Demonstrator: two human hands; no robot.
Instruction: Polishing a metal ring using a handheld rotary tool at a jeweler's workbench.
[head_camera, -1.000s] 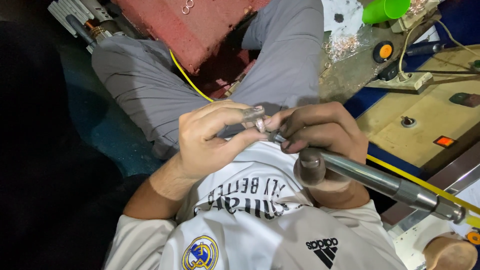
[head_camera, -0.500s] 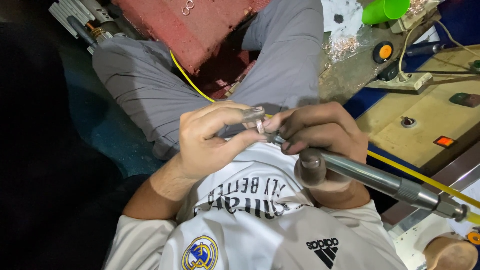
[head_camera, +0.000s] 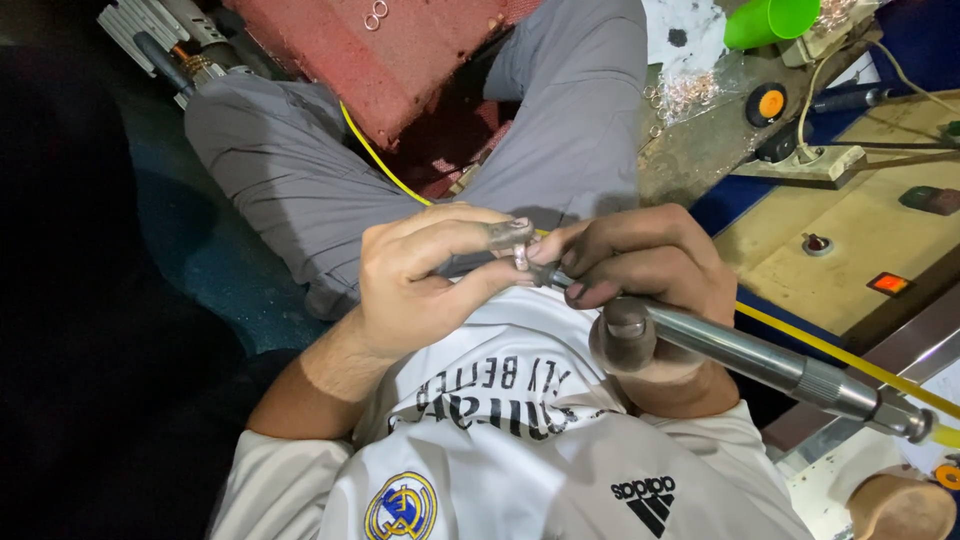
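**Small metal piece held against a rotary tool, above the lap**

The left hand (head_camera: 425, 285) is closed on a small metal piece (head_camera: 520, 250), pinched between thumb and forefinger. The forefinger tip wears a dull grey cap (head_camera: 507, 234). The piece sits at chest height over the person's lap, where the two hands meet.

The right hand (head_camera: 640, 270) is clamped around a steel handpiece (head_camera: 745, 350). Its front end points at the piece; the contact point itself is too small to resolve. The handpiece runs back to the lower right, ending in a ribbed collar with a yellow hose (head_camera: 850, 362) alongside. The hands are together, fingertips touching or nearly so.

Surroundings:
- Below the hands: a white shirt (head_camera: 500, 440) with a round crest in yellow and blue at lower left and a black logo at lower right.
- Above: grey trousers (head_camera: 290, 170), knees spread, with a red block (head_camera: 420, 50) between them.
- Upper right: a worn bench (head_camera: 700, 140) carrying a green cup (head_camera: 770, 20), a heap of small metal rings (head_camera: 690, 90), a round orange-centred knob (head_camera: 768, 103) and a white socket strip (head_camera: 810, 160).
- Right: a tan panel (head_camera: 850, 250) with a small rectangular orange-red indicator (head_camera: 888, 284) and a round metal button (head_camera: 817, 243).
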